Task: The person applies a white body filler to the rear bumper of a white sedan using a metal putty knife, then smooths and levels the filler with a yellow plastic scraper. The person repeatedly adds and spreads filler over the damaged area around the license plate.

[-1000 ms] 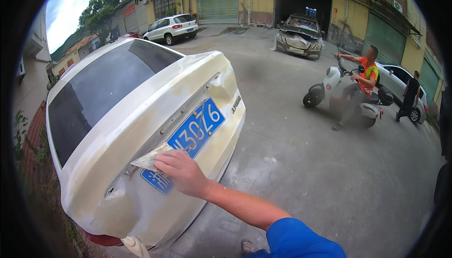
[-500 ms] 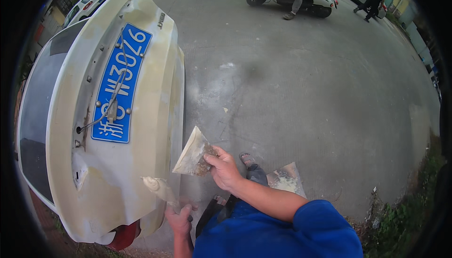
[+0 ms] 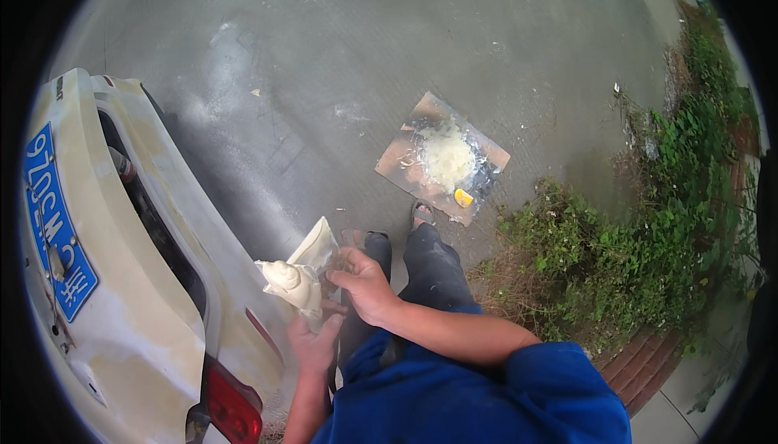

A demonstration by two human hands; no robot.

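Note:
My left hand [image 3: 314,343] is closed around the lower end of a putty knife, whose blade is mostly hidden under a thick lump of cream filler putty [image 3: 293,283]. Just to its right, my right hand [image 3: 366,288] grips a flat spreader [image 3: 318,243] with a pale, putty-smeared face. The two tools meet or overlap in front of me; I cannot tell exactly where they touch. Both hands are beside the rear corner of a white car [image 3: 154,314], whose body carries sanded cream patches.
A cardboard sheet [image 3: 397,160] on the concrete bears a cream, crumbly heap [image 3: 447,156] and a small yellow-orange piece [image 3: 463,198]. Green plants [image 3: 616,249] and a brick edging [image 3: 648,363] border the right. The car's red tail light [image 3: 232,403] is near my left arm.
The view has swung right and down, so the car is farther left and the cardboard shows fully. My hands have come together, bringing the spreader against or over the putty-loaded knife.

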